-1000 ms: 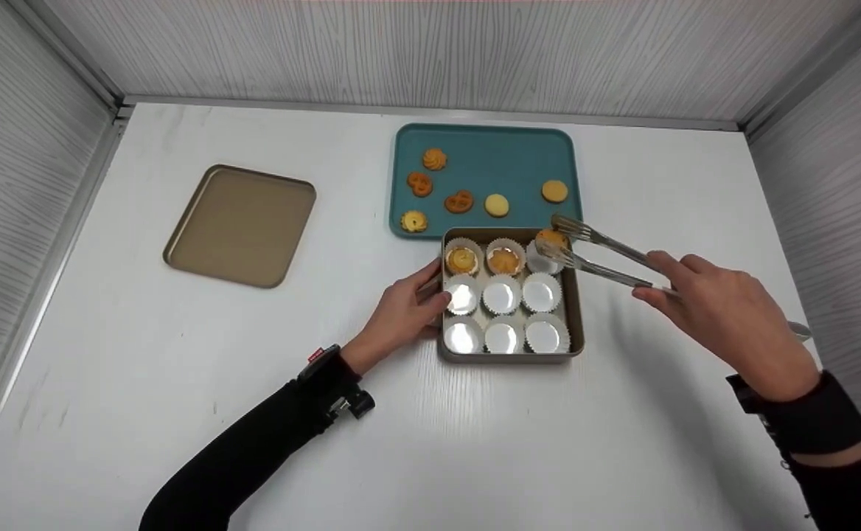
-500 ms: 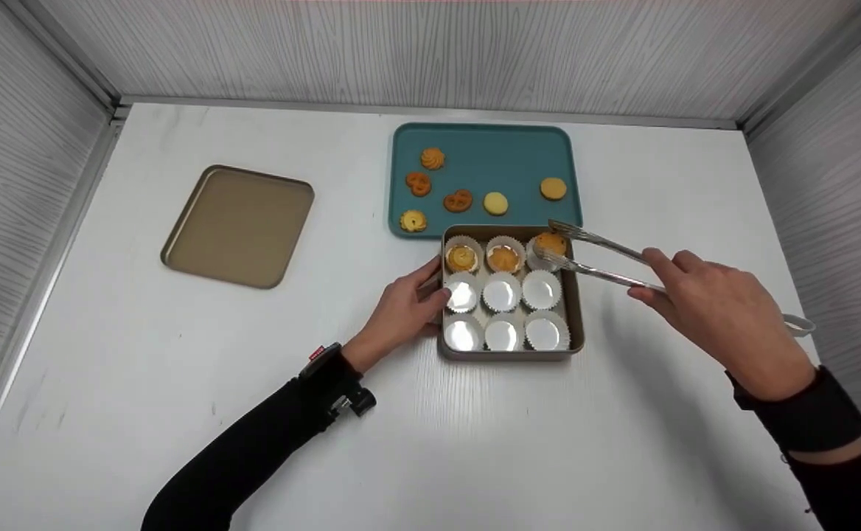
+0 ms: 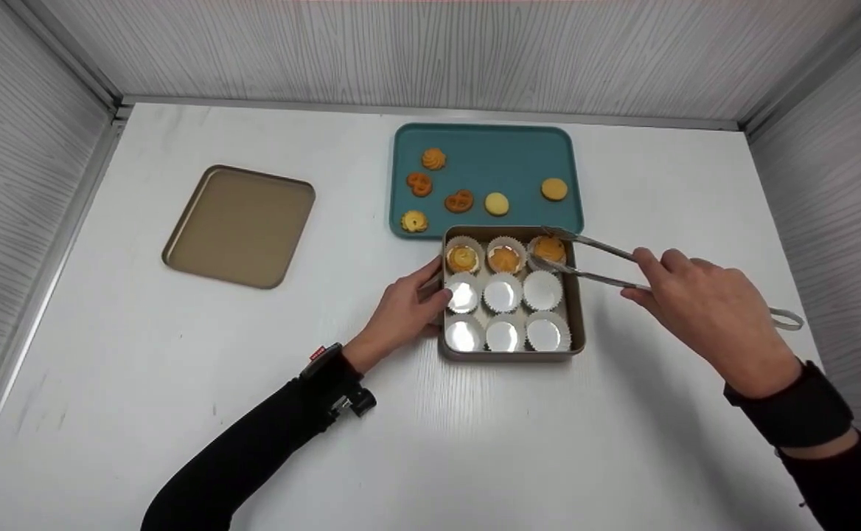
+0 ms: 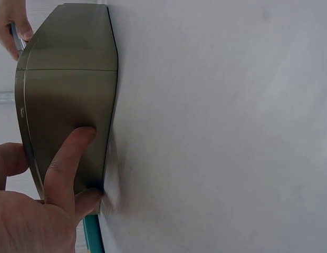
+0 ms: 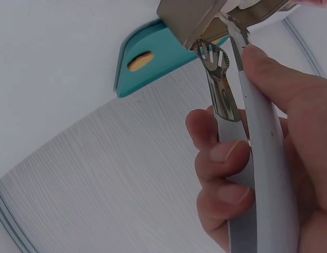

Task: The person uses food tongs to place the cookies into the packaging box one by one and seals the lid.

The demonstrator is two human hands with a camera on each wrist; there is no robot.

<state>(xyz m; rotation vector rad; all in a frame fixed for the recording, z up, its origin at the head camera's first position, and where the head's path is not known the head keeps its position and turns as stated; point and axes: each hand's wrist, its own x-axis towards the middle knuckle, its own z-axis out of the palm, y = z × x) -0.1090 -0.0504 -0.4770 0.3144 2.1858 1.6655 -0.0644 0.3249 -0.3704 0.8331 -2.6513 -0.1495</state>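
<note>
A bronze-coloured tin box [image 3: 511, 355] holds three rows of white paper cups, with a cookie in each cup of the far row. My left hand [image 3: 403, 308] holds its left wall, thumb over the rim and fingers against the outside, as the left wrist view shows. Metal tongs [image 3: 607, 279] are gripped in my right hand [image 3: 710, 313], fingers wrapped round the pale handles [image 5: 271, 158]. The tong tips are spread on either side of the round cookie [image 3: 551, 251] in the far-right cup; whether they touch it I cannot tell.
Behind the box lies a teal tray [image 3: 504, 151] with several cookies, among them a pretzel cookie [image 3: 459, 200] and a round cookie [image 3: 554, 189]. A shallow bronze-coloured tray or lid [image 3: 239, 225] lies at the left. Grey panels stand round the white table.
The tongs have lowered the round cookie into the far-right cup, and my right hand has shifted slightly left. My left hand stays on the tin box.
</note>
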